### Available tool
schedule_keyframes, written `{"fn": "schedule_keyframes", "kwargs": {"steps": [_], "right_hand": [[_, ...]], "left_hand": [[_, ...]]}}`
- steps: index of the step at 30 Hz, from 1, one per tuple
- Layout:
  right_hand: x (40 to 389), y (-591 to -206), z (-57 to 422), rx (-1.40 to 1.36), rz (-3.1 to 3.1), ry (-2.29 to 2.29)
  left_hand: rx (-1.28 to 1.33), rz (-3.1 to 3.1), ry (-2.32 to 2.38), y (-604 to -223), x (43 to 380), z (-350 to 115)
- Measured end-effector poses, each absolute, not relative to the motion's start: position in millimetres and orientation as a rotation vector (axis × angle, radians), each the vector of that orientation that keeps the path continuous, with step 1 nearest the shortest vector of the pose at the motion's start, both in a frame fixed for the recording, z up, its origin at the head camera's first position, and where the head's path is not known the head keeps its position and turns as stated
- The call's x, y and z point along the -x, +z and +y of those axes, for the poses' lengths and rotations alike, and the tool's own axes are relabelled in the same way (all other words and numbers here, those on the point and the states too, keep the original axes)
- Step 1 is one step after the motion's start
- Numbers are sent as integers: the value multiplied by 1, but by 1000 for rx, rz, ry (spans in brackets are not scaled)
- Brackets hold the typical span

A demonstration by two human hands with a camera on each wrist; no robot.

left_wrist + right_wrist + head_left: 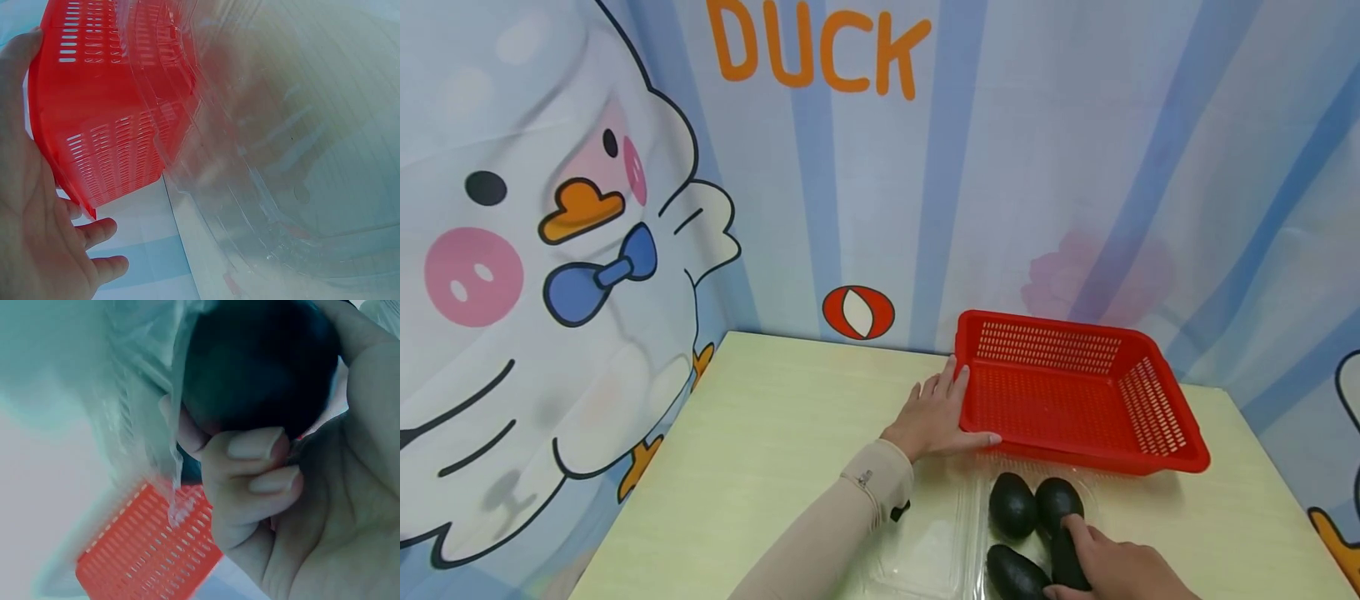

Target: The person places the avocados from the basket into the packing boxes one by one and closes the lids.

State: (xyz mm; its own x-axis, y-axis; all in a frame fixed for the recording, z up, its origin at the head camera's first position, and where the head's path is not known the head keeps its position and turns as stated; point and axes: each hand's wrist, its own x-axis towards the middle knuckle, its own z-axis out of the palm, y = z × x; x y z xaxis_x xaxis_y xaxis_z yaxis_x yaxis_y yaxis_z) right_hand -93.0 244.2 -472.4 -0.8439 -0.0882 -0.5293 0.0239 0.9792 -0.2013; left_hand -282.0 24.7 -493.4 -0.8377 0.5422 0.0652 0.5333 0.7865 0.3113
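Note:
My left hand (pixel 931 421) touches the near left corner of a red plastic basket (pixel 1078 454), thumb along the front rim and fairly straight fingers on the left side. In front of the basket lies an opened clear plastic clamshell box (pixel 925 560). Dark avocados stand in its right half: one at the back left (pixel 1012 506), one at the back right (pixel 1058 498), one at the front left (pixel 1015 573). My right hand (pixel 1123 568) grips another avocado (pixel 269 369) at the front right, fingers curled round it. The box's clear edge is beside those fingers in the right wrist view.
A pale yellow table (pixel 760 433) carries everything. Behind it hangs a light blue curtain (pixel 880 183) with a printed duck and lettering. The basket's mesh walls stand close to the box's far edge, and nothing is seen inside the basket.

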Motion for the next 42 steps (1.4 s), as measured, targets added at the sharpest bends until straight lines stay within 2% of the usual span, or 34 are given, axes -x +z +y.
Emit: {"fn": "schedule_keyframes", "kwargs": {"steps": [14, 42], "right_hand": [[91, -484, 241, 38, 2538, -297], [98, -467, 248, 144, 2660, -371]], "left_hand": [[-858, 2940, 506, -496, 283, 26], [-860, 2943, 508, -491, 280, 25]]}}
